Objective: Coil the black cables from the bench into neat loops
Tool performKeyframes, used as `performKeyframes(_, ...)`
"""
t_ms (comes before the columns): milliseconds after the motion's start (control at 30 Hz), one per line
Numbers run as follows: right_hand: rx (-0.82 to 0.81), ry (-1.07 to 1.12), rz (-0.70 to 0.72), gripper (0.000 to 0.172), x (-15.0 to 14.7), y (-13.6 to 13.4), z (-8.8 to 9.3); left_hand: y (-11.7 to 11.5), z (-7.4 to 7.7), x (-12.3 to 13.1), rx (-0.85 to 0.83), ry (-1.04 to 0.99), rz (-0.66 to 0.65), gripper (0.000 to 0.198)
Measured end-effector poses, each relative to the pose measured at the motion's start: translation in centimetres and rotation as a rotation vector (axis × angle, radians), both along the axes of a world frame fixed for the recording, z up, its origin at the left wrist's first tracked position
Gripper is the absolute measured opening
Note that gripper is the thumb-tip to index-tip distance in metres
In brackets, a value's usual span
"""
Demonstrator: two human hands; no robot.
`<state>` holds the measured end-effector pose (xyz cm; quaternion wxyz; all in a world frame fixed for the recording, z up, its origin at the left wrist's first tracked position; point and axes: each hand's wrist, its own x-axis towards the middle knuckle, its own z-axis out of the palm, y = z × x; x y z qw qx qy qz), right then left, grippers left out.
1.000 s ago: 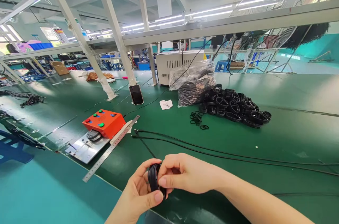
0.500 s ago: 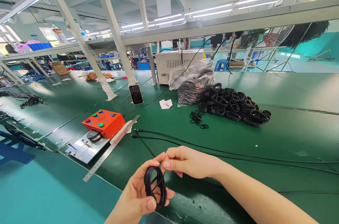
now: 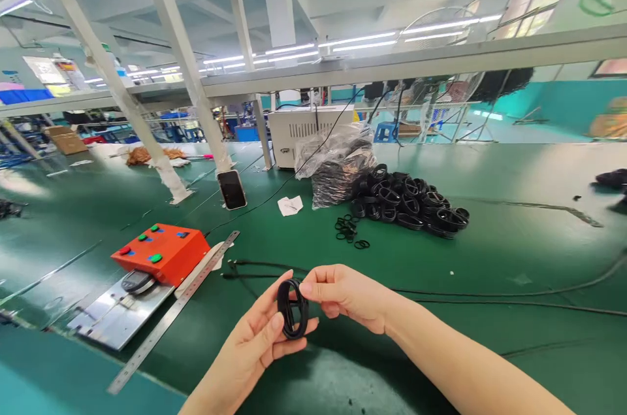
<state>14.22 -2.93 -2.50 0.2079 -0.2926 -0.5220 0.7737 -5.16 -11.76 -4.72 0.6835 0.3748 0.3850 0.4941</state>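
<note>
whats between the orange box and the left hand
Head view: a steel ruler, then black cable ends, lie on the green mat between the orange box and the left hand.

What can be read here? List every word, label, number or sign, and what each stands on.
No text can be read.
The steel ruler has markings too small to read.
The gauge display is too small to read.
The paper scrap is too small to read.
The wall posters are too blurred to read.

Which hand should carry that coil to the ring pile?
Probably the right hand: its fingertips pinch the black coil and it lies nearer the ring pile; the left hand sits underneath.
</note>
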Motion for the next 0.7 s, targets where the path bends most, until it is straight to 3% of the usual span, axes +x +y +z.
performKeyframes(167, -0.001, 0.053, -0.213, 0.039, 1.5, 1.6, 0.1, 5.2, 1.0, 1.4, 0.113, 0.211, -0.087, 0.081)
performKeyframes(300, 0.046, 0.011, -0.339, 0.035, 2.8, 1.6, -0.8, 7.5, 0.1, 3.2, 0.169, 0.354, -0.087, 0.081)
performKeyframes(467, 0.039, 0.019, -0.375, 0.034, 4.2, -1.0, -2.0, 6.8, -1.4, 4.4, 0.185, 0.362, -0.190, 0.070)
performKeyframes(700, -0.017, 0.100, -0.473, 0.038, 3.8, -3.0, -3.5, 5.9, -0.9, 4.3, 0.216, 0.521, -0.333, 0.079)
